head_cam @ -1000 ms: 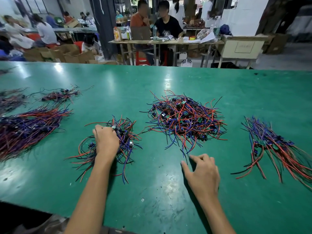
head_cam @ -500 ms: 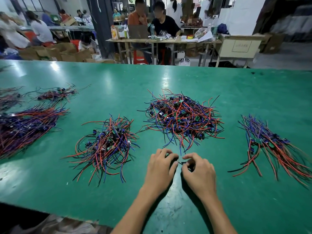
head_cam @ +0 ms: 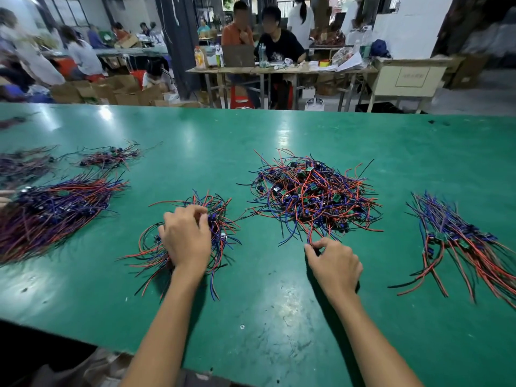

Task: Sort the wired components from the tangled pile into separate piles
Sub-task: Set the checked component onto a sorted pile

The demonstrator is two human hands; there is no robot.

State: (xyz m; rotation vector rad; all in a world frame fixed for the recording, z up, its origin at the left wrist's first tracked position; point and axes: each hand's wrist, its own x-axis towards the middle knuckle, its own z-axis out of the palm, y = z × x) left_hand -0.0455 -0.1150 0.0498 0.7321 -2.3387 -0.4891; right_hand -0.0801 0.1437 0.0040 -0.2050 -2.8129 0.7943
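Pinching at the near fringe of the tangled pile [head_cam: 312, 194], my right hand [head_cam: 333, 263] has thumb and forefinger closed on the ends of a few red and blue wires that trail out toward me. My left hand [head_cam: 185, 237] sits on the small pile [head_cam: 192, 233] just left of the tangle, fingers [head_cam: 192, 212] curled down into its wires; whether they hold one piece or only press the bunch I cannot tell.

I judge these pieces to be light and limp: thin insulated wires with a small green board or dark part at one end. Pulled by a wire tip, one will likely drag its neighbours along, since the loops snag on each other. Better to take hold close to the board, where it is stiff, and lift it up and out rather than sideways.

Half a second ago both hands met on the bare table [head_cam: 265, 297] in front of the tangle, fingertips together. Now the left has gone out to the small pile and the right has reached forward to the tangle's edge. A sorted pile [head_cam: 458, 233] lies well apart at my right, and a larger pile [head_cam: 55, 208] at my left.
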